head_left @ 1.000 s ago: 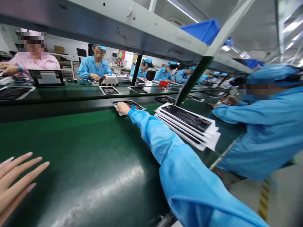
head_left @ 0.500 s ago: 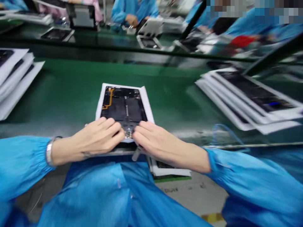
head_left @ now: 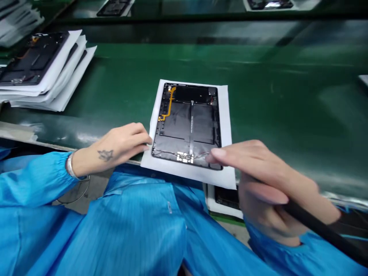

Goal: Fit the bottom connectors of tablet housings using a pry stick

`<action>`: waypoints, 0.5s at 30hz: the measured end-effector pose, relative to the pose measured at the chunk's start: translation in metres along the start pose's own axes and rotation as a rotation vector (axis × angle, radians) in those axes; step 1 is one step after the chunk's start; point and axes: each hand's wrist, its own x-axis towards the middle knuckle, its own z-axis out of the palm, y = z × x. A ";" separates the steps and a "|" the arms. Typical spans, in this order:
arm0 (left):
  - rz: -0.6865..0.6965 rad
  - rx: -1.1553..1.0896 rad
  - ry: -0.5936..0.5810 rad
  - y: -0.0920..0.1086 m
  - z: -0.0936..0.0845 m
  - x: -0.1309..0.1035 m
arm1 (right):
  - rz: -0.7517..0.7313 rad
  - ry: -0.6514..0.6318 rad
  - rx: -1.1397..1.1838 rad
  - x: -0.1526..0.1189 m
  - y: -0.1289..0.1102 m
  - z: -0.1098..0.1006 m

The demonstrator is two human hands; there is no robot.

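An opened tablet point(head_left: 178, 122), with dark insides, an orange flex cable and a small circuit board at its near edge, lies on a white sheet point(head_left: 227, 115). Beside its lower left corner, my left hand point(head_left: 126, 142) has its bent fingers together at the sheet's edge. My right hand point(head_left: 267, 180) is at the tablet's lower right, wrapped round a black rod-like tool point(head_left: 322, 226) that runs off to the lower right. The index finger points over the tablet's corner. What the tool's other end is like cannot be made out.
Stacked tablets on white sheets point(head_left: 57, 80) stand on the green table point(head_left: 120, 88) at the left. Further units point(head_left: 113, 7) lie beyond the dark rail at the back. Another unit on a white sheet point(head_left: 227, 197) sits below the table's front edge.
The view has turned down and left. My right hand has left the tablet's near edge and now holds the black tool. My left hand has moved from the tablet's near edge to the sheet's left edge.
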 end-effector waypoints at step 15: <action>-0.060 -0.260 -0.062 -0.007 0.009 0.019 | -0.119 -0.446 -0.376 0.019 0.030 0.065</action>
